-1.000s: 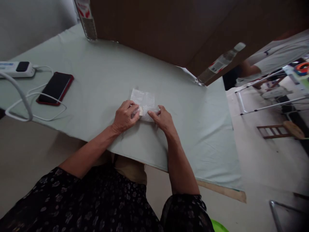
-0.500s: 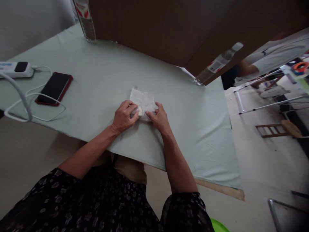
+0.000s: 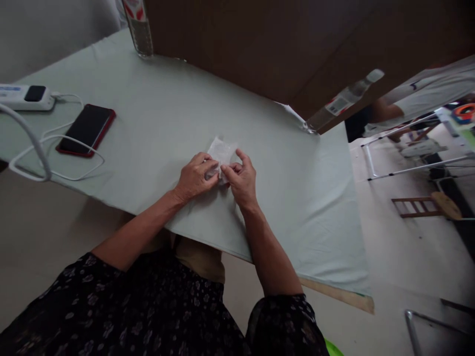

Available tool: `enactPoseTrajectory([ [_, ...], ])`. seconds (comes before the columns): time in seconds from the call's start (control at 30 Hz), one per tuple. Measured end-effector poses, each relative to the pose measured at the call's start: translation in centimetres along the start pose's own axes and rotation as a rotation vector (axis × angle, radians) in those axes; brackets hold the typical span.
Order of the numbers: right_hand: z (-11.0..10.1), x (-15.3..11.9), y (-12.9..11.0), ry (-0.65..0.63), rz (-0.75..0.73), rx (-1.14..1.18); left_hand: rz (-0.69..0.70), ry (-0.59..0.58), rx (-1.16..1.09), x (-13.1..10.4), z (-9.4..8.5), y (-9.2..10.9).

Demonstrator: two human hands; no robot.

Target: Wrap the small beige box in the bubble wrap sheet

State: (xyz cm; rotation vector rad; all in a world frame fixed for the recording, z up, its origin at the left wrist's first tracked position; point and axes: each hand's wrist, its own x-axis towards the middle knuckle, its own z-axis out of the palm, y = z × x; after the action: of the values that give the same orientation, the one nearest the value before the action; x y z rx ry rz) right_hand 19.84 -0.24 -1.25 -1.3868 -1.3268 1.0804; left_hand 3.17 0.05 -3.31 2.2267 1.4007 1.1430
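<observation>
"Well, where is the small, crumpled, translucent whitish sheet (image 3: 220,150)?"

"At the near side of the pale-green, cloth-covered table (image 3: 159,113). Left hand (image 3: 195,176): curled closely, gripping its left side. Right hand (image 3: 243,184): nearly closed, thumb pinching its right side, forefinger extended."

Dim light, soft shadows, stretched edges

left hand (image 3: 196,175) + right hand (image 3: 242,182): fingers on crumpled whitish translucent sheet (image 3: 220,148) | pale-green cloth-covered desk (image 3: 166,113): beneath | red-cased black phone (image 3: 87,127): left | large brown panel (image 3: 241,44): far side
</observation>
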Motion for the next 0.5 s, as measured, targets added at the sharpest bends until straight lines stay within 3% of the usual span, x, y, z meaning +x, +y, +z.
enactPoseTrajectory([
  [0.3,-0.2,-1.1,-0.6,-0.265,-0.101,-0.129,-0.1,-0.064,-0.228,0.0,-0.4,0.0],
  [0.4,-0.4,-1.0,-0.5,-0.278,-0.152,-0.249,-0.175,-0.068,-0.292,0.1,-0.5,0.3],
  [0.5,-0.5,-0.7,-0.4,-0.309,-0.138,-0.249,-0.178,-0.034,-0.218,0.2,-0.3,0.5],
])
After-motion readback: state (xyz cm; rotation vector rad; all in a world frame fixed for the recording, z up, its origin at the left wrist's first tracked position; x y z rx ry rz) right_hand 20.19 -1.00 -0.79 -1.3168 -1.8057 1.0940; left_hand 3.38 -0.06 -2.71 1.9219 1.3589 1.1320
